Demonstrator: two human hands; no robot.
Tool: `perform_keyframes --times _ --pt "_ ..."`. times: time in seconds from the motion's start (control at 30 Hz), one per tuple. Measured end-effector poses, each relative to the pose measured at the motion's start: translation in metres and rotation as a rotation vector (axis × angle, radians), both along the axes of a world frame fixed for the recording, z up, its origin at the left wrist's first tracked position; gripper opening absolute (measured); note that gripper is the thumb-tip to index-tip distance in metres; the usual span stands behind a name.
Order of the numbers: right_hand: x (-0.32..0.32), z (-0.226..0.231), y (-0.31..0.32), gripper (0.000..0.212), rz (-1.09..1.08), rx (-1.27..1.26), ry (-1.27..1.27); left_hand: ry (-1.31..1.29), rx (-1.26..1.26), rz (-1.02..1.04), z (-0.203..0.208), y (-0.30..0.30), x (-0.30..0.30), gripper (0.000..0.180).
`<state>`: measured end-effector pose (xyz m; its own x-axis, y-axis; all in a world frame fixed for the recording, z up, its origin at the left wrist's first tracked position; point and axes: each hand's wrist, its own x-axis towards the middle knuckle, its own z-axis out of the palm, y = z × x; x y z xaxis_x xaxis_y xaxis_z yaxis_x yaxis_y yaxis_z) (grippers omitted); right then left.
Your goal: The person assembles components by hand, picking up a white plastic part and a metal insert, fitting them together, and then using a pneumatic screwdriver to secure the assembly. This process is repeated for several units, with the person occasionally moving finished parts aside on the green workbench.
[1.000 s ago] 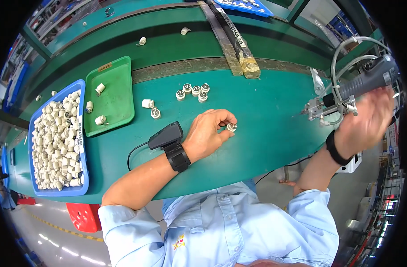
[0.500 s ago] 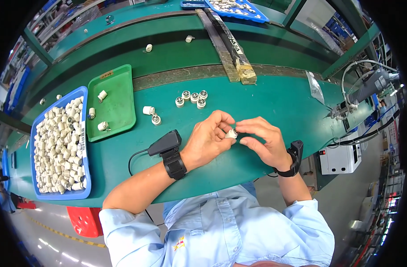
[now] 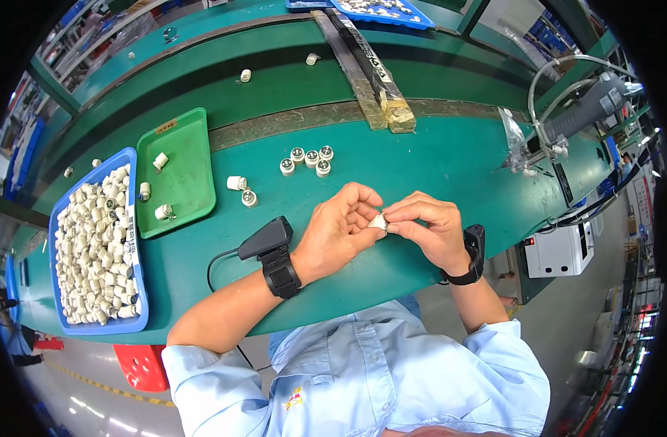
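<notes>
A small white lamp socket point(image 3: 378, 221) is held over the near part of the green bench. My left hand point(image 3: 337, 231) grips its left side between thumb and fingers. The thumb and fingertips of my right hand point(image 3: 429, 227) pinch its right end, so both hands meet on it; the fingers hide much of the part. Beyond my left hand stand several upright white sockets point(image 3: 311, 157) with dark tops. To their left are two more, one lying on its side point(image 3: 236, 183) and one upright point(image 3: 249, 198).
A blue tray point(image 3: 142, 291) heaped with white sockets sits at the left, beside a green tray point(image 3: 191, 167) holding three. A power screwdriver point(image 3: 592, 102) is mounted at the right, above a white box point(image 3: 559, 251). Taped bars point(image 3: 373, 80) lie across the back ledge.
My right hand has closed in, and its fingertips now pinch the socket's end. My left hand keeps its hold. The whole view has shifted slightly.
</notes>
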<state>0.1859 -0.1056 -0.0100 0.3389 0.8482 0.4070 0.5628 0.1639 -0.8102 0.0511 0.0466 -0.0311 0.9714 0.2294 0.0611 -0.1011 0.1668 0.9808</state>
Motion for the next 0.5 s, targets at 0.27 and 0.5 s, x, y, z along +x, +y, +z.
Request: perform_keyframes --times 0.27,0.5 --pt "-0.005 0.006 -0.003 0.013 -0.035 -0.05 0.13 -0.147 0.214 0.081 0.003 -0.005 -0.002 0.034" --pt "-0.013 0.008 -0.001 0.025 -0.091 -0.069 0.151 -0.225 0.499 0.17 0.005 -0.008 -0.007 0.029"
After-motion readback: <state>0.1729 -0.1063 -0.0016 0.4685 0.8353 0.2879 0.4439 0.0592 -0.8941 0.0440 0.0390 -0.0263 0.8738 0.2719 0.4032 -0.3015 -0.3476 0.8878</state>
